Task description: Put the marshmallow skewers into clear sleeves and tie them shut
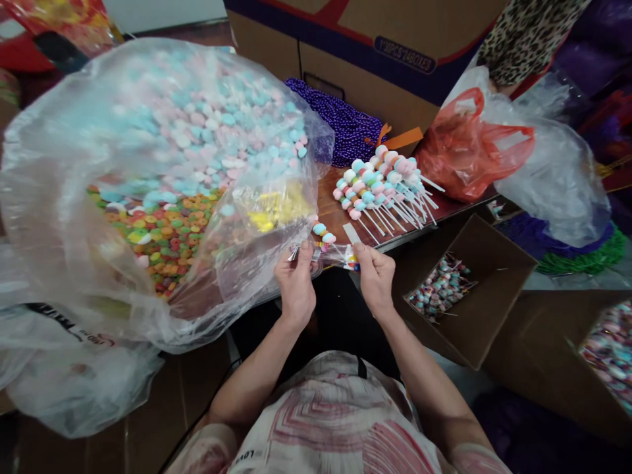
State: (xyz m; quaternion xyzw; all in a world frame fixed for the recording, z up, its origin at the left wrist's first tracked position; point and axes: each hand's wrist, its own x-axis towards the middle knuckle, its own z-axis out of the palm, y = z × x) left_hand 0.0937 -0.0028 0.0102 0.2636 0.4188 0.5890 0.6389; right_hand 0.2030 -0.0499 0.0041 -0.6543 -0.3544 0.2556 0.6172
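Note:
My left hand (297,284) is closed, thumb against fingers, on one end of a small clear plastic wrapper (336,254). On the other end, by a colourful printed part, my right hand (376,276) pinches the same wrapper. A short run of blue, white and pink marshmallows (323,232) shows just beyond the wrapper; I cannot tell whether it lies on the table or is part of what I hold. Past my right hand, a pile of marshmallow sticks (382,183) rests on the brown table (332,191), white sticks pointing toward the edge.
A large clear bag (59,171) of marshmallows and coloured rings fills the left. Purple beads (336,122) lie before a big carton (360,59). A red plastic bag (469,148) sits at right. Below it, an open box (486,289) contains wrapped sticks.

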